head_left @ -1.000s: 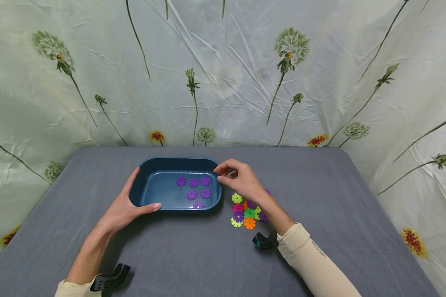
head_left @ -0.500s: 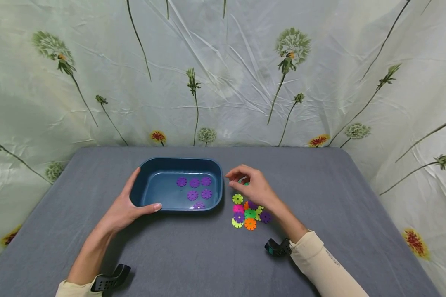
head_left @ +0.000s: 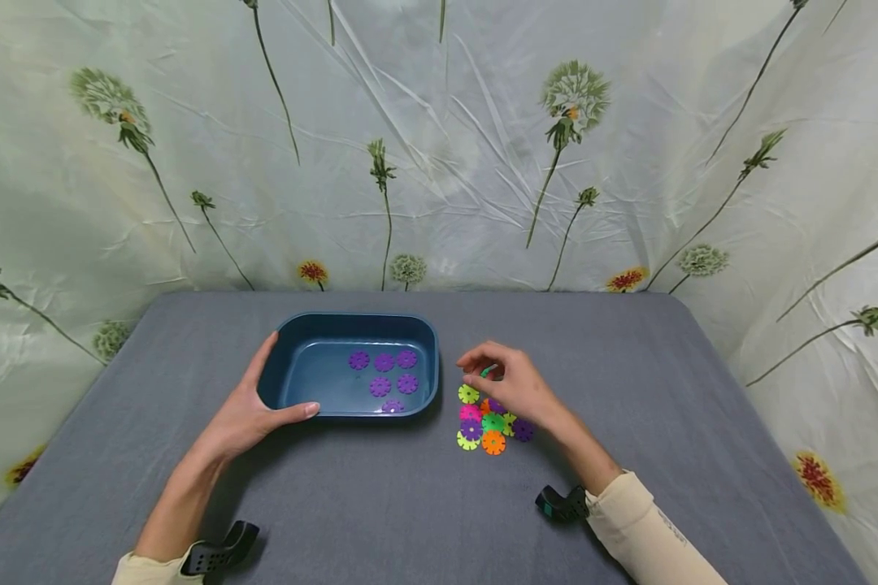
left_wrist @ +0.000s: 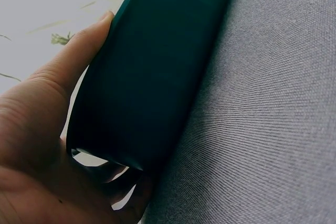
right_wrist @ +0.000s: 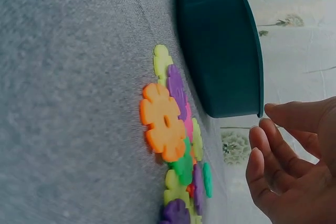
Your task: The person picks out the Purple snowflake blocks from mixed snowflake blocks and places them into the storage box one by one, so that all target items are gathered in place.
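Note:
My left hand (head_left: 245, 410) grips the left end of a dark blue plastic basin (head_left: 351, 327), thumb along the near rim and fingers round the end wall. The left wrist view shows this hold on the basin (left_wrist: 147, 77) too. Several purple notched flower-shaped discs (head_left: 380, 386) lie on the basin's floor. To its right my right hand (head_left: 512, 382) hovers above the back of a disc pile, fingers loosely bent. Nothing shows between those fingers in the right wrist view. A green disc (right_wrist: 207, 180), partly hidden in the head view, lies at the pile's far side.
On the grey cloth-covered table (head_left: 395, 504), the pile mixes orange discs (head_left: 493, 443), yellow discs (head_left: 468, 394), pink, green and purple ones, some overlapping. A pale curtain with a dandelion print (head_left: 446, 162) hangs behind the table's far edge.
My right hand has moved away from the basin's right rim, rightward and nearer to me, over the disc pile. The left hand and the basin have stayed in place.

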`<act>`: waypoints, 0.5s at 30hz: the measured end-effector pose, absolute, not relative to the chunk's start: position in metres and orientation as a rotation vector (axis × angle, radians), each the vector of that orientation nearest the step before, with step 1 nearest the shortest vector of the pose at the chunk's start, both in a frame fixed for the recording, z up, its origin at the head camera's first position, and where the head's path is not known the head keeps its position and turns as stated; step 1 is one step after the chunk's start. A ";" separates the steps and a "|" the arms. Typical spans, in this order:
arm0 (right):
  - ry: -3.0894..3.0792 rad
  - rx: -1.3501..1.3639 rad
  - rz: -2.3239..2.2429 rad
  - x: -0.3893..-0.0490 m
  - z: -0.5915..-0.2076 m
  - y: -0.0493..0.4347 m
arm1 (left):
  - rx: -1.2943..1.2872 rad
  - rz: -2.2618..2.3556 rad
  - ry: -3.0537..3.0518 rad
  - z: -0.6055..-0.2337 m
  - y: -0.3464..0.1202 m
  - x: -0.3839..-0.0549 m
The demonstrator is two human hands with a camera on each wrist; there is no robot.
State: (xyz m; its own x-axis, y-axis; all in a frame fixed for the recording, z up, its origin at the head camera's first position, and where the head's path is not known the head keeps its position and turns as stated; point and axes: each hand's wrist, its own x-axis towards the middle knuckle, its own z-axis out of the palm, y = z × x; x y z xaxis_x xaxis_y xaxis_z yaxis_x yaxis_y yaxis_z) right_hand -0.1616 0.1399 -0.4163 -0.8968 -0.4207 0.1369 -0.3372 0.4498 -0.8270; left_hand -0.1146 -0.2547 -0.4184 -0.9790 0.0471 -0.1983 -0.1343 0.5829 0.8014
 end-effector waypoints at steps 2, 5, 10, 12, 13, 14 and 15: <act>2.592 -0.678 -1.448 -0.160 -0.417 0.142 | -0.075 1.351 2.615 -0.419 -0.254 -0.114; 2.574 -0.678 -1.436 -0.158 -0.419 0.144 | -0.080 1.352 2.617 -0.419 -0.254 -0.114; 2.544 -0.700 -1.429 -0.155 -0.422 0.151 | -0.086 1.336 2.618 -0.420 -0.254 -0.115; 2.535 -0.709 -1.430 -0.154 -0.422 0.153 | -0.089 1.330 2.619 -0.420 -0.255 -0.115; 2.538 -0.716 -1.423 -0.154 -0.423 0.154 | -0.091 1.328 2.621 -0.420 -0.255 -0.115; 2.540 -0.724 -1.416 -0.154 -0.423 0.155 | -0.094 1.327 2.622 -0.420 -0.255 -0.115; 2.544 -0.728 -1.402 -0.153 -0.423 0.155 | -0.097 1.325 2.624 -0.420 -0.255 -0.116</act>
